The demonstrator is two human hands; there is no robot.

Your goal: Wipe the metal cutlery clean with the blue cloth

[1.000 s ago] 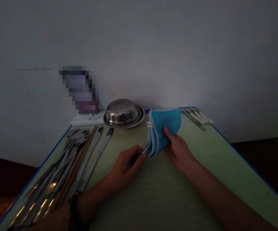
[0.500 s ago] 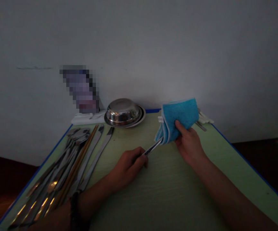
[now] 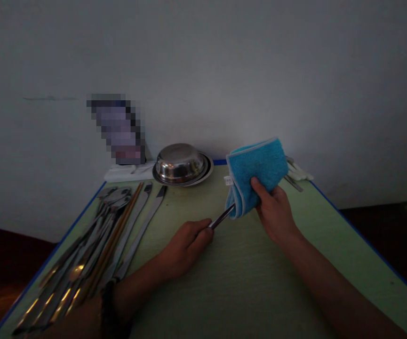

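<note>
My left hand [image 3: 191, 247] is closed on the near end of a slim metal utensil handle [image 3: 221, 218]. The utensil's far end is hidden inside a folded blue cloth [image 3: 259, 165], so I cannot tell its kind. Pinching that cloth around it, my right hand [image 3: 275, 209] has its thumb on the front face and its fingers behind. A small white tag [image 3: 227, 181] sticks out from the cloth's left edge. Both hands are above the middle of the green table [image 3: 238, 287].
On the left lie several metal spoons [image 3: 120, 197], wooden chopsticks [image 3: 120, 235] and two table knives [image 3: 147, 221]. An upturned steel bowl [image 3: 182, 162] sits near the wall beside a blurred upright object [image 3: 120, 132]. White items [image 3: 300, 173] and a metal piece lie at the back right.
The blue cloth and my right hand have shifted slightly left, and the cloth has tilted. The utensil handle has turned a little in my left hand, which has barely moved.
</note>
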